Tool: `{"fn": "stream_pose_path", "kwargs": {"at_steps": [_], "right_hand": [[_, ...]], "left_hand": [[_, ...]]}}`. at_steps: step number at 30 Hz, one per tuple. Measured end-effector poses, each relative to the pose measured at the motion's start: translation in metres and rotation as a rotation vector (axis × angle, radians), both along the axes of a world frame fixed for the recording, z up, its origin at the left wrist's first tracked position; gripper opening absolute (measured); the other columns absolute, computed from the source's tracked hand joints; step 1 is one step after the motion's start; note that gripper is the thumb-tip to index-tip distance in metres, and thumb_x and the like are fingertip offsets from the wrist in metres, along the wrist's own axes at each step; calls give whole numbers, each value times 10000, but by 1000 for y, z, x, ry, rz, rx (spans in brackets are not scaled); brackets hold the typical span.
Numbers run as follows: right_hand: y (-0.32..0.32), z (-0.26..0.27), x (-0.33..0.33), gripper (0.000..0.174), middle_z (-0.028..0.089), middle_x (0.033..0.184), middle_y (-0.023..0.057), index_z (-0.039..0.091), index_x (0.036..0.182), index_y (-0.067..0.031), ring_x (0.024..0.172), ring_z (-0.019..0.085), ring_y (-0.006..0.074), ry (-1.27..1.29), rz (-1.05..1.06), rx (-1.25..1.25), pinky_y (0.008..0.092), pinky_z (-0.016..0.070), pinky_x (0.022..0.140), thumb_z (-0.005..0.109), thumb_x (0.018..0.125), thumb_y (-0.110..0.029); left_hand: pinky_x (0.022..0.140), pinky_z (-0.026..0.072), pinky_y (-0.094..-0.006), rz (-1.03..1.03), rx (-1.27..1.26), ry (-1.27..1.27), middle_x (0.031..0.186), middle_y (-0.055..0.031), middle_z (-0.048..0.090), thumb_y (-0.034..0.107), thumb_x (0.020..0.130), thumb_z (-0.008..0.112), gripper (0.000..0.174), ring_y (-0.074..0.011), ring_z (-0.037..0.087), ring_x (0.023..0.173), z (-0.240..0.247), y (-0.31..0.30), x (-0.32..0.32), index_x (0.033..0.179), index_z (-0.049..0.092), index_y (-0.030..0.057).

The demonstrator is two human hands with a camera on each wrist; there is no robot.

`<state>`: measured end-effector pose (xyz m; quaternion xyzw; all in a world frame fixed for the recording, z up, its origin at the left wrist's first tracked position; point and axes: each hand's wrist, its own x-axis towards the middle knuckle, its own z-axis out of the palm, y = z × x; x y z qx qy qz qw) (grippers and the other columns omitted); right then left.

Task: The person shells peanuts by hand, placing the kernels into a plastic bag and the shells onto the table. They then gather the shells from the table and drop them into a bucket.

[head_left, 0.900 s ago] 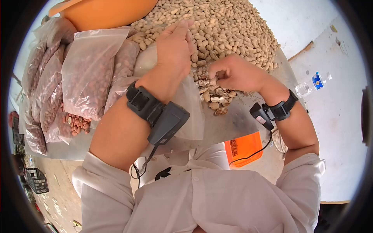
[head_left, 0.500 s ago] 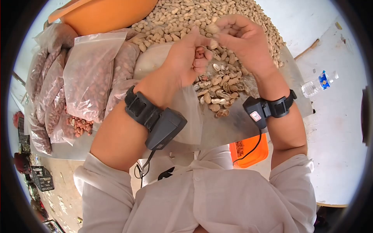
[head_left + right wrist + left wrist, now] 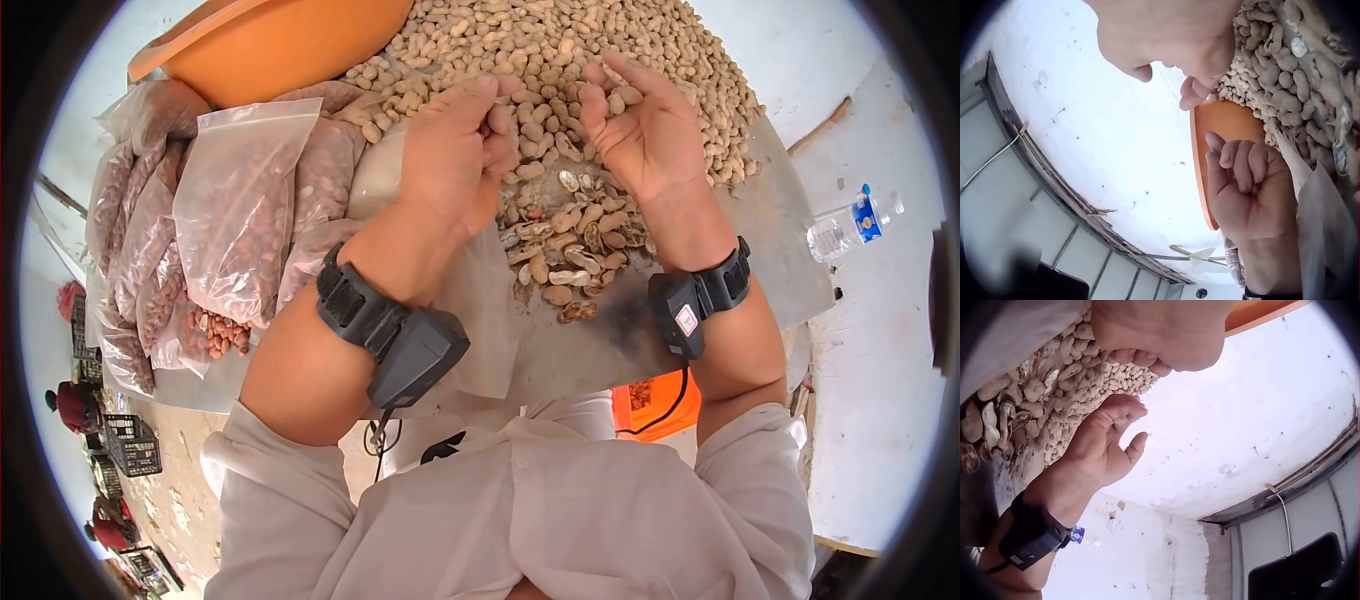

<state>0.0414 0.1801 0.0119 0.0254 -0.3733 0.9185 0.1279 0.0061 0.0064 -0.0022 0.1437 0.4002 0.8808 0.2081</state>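
Fingers [image 3: 1242, 164] have just parted, left hand [image 3: 456, 148] curled, right hand [image 3: 650, 133] loosely bent, holdings impossible to tell, peanuts [image 3: 560, 50] beyond them, shells [image 3: 580, 242] nearer, joint handling seemingly paused.

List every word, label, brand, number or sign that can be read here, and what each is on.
No text can be read for certain.
Blue label on the clear plastic bottle: too small to read.
White sticker on the right-wrist camera: too blurred to read.
Pale print on the same camera, seen from the left wrist: too small to read.
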Motion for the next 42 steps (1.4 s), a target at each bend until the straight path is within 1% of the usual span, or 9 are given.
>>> {"fn": "stream_pose_path", "kwargs": {"at_steps": [4, 7, 10, 13, 19, 28, 34, 35, 42], "right_hand": [[6, 6, 6, 158, 573, 747, 42, 619, 813, 5, 707, 571, 160, -121, 38, 793, 303, 502, 625, 598, 827, -151], [-8, 2, 9, 125, 607, 688, 57, 639, 826, 23, 700, 594, 194, 102, 17, 1399, 301, 470, 652, 546, 829, -59], [-11, -12, 8, 131, 648, 825, 128, 637, 879, 0, 753, 609, 263, 323, -77, 1834, 339, 474, 681, 559, 788, -54], [-10, -14, 7, 173, 629, 873, 166, 645, 907, -21, 814, 597, 321, 180, -90, 2061, 369, 477, 720, 576, 754, -60], [-12, -17, 6, 237, 627, 819, 155, 641, 976, -73, 800, 593, 340, 70, -91, 2174, 401, 476, 711, 602, 743, -97], [-17, -20, 0, 122, 612, 793, 156, 555, 827, -47, 800, 586, 346, -12, -32, 2165, 431, 466, 668, 604, 746, -124], [-8, -22, 1, 124, 587, 745, 89, 532, 873, -28, 655, 544, 219, 150, -181, 1385, 326, 436, 609, 593, 820, -123], [-10, -18, 7, 111, 568, 719, 40, 530, 891, -29, 636, 493, 113, 112, -161, 1280, 259, 413, 578, 590, 840, -107], [-16, -2, 23, 91, 593, 765, -6, 565, 888, -7, 638, 472, 34, 129, -136, 1034, 196, 399, 560, 604, 828, -62]], "left_hand": [[465, 262, -204, 48, 2, -9, 649, 17, 476, 174, 929, 455, 208, -62, 303, 486, 5, 1, 2, 1016, 543, 6], [472, 266, -209, 61, 7, -6, 652, 12, 463, 170, 931, 451, 212, -66, 299, 489, 3, -1, 0, 1035, 529, 3], [476, 270, -212, 50, 17, 11, 656, 8, 461, 168, 931, 451, 215, -69, 299, 491, 2, -2, -2, 1048, 522, 2], [477, 273, -213, 49, 18, 17, 661, 5, 465, 167, 930, 453, 213, -72, 303, 492, 2, -2, -2, 1047, 522, 3], [477, 276, -215, 43, 19, 21, 660, 10, 473, 174, 921, 474, 204, -71, 312, 497, 3, -2, -2, 1029, 532, 11], [467, 271, -204, 25, -25, 15, 642, 30, 471, 168, 907, 512, 169, -59, 308, 483, 4, 0, 0, 999, 557, 34], [427, 248, -187, 56, -71, 14, 626, 43, 470, 141, 863, 602, 157, -43, 316, 469, 5, 2, 1, 964, 599, 21], [421, 246, -184, 53, -93, 22, 621, 45, 472, 135, 853, 618, 162, -40, 320, 467, 5, 3, 2, 962, 608, 16], [477, 340, -162, 61, -264, 339, 730, -3, 602, 102, 830, 641, 209, -27, 446, 547, 1, 5, 10, 999, 629, -20]]}}
